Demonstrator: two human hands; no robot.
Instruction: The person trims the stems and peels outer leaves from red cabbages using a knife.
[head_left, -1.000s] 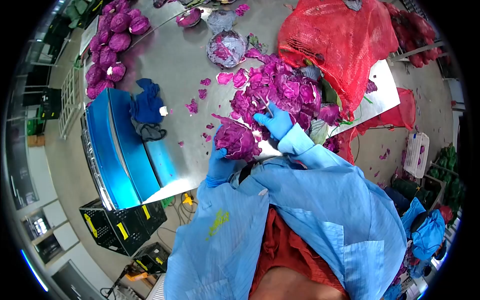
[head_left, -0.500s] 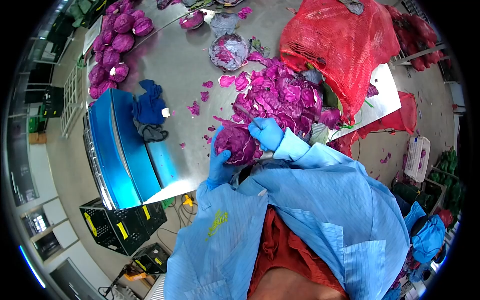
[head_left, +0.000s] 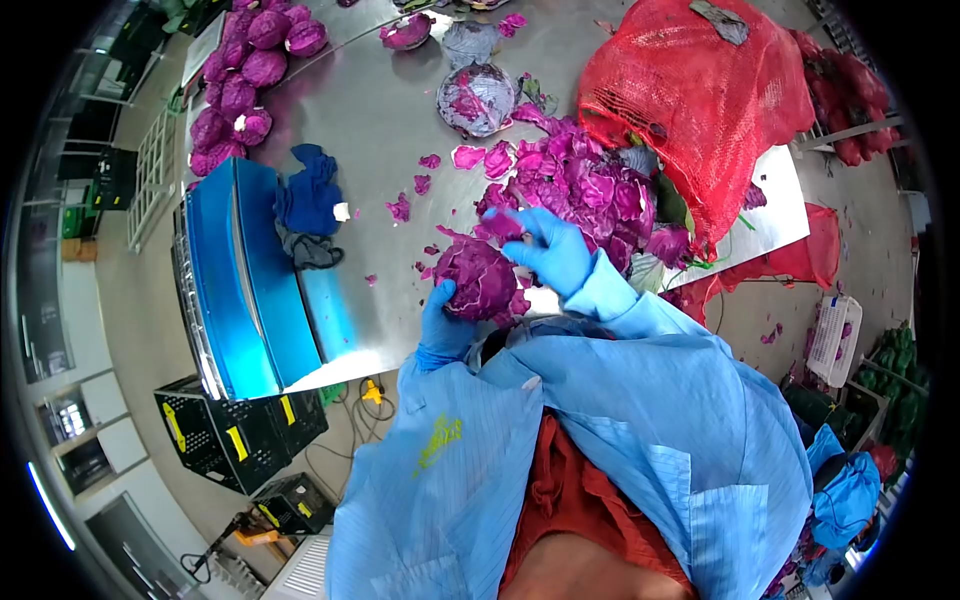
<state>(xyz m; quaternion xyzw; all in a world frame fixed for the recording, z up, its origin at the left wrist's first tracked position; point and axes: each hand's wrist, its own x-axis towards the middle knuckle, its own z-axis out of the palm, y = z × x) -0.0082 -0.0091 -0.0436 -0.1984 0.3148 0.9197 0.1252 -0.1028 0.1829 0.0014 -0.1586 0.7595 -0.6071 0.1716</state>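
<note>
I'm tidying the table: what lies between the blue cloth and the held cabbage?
Head view: a white chunk by the cloth, then purple scraps toward the cabbage.

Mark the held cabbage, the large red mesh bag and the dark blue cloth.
Held cabbage [head_left: 477,280]: head view, middle of its leafy side.
Large red mesh bag [head_left: 695,105]: head view, middle of its mesh.
Dark blue cloth [head_left: 309,200]: head view, middle of its folds.

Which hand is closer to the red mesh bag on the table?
The right. The right hand is across the cabbage leaf pile from the red mesh bag; the left hand is farther away, on the red cabbage.
</note>
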